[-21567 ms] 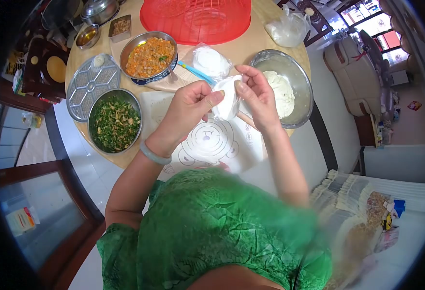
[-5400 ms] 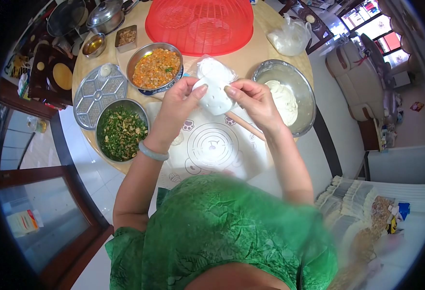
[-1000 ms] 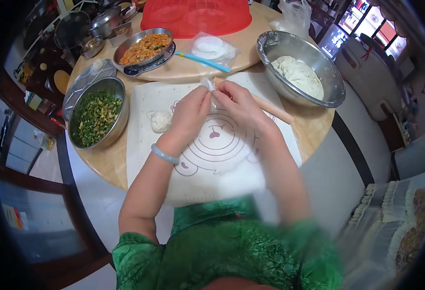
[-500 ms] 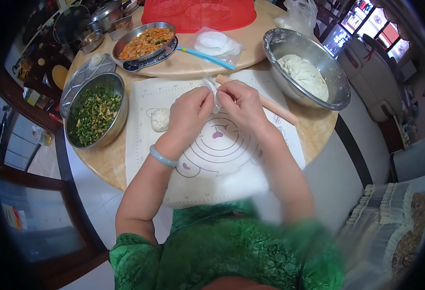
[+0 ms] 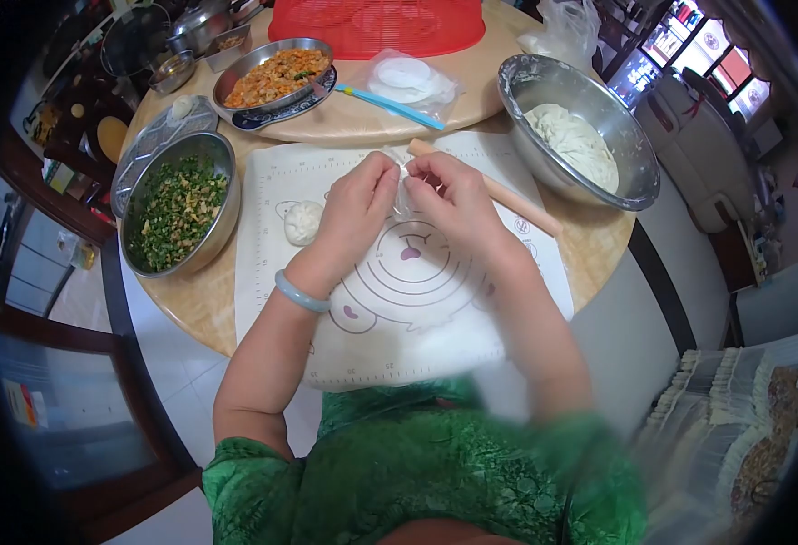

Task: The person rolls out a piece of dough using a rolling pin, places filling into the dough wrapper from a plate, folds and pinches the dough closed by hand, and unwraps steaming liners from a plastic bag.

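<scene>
My left hand [image 5: 360,202] and my right hand [image 5: 453,198] meet above the far part of the white printed mat [image 5: 390,341]. Thumbs and fingers of both pinch a thin, whitish, see-through sheet [image 5: 402,193], mostly hidden by the fingers. It looks like a paper liner, though I cannot be sure. A pleated white bun [image 5: 303,223] sits on the mat to the left of my left hand. Behind and right of my right hand, a wooden rolling pin [image 5: 524,205] lies slantwise across the mat.
A bowl of chopped green filling [image 5: 179,216] stands left, a large dough bowl [image 5: 639,173] right. Behind are a pan of orange filling [image 5: 276,78], a bag of round white sheets [image 5: 408,80], a blue-handled utensil [image 5: 394,107], a red mesh cover [image 5: 376,27] and a rack [image 5: 144,156].
The thin sheet stuck up white above my fingertips before; now it shows only faintly between and below them. My hands have stayed close together, shifting only slightly.
</scene>
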A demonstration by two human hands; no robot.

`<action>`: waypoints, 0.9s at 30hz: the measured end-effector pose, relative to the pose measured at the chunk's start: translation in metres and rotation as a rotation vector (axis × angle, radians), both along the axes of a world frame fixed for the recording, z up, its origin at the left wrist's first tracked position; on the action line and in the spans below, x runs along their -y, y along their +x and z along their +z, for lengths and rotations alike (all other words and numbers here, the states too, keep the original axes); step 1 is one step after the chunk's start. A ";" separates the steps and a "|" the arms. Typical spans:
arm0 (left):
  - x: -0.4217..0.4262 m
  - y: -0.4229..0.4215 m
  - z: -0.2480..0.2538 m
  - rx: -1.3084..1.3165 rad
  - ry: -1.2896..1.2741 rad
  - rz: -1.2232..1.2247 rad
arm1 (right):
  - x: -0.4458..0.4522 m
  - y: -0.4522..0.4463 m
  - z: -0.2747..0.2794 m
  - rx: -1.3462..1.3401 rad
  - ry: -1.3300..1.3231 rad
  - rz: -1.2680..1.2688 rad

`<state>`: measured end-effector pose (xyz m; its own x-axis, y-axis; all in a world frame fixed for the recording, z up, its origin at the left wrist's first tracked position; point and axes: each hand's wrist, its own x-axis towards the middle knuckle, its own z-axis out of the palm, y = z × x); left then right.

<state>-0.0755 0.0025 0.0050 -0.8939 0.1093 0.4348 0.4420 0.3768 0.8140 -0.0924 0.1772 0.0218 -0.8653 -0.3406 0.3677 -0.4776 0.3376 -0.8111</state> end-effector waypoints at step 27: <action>0.002 0.005 0.012 -0.126 -0.213 -0.022 | -0.007 -0.008 -0.002 -0.188 0.046 0.053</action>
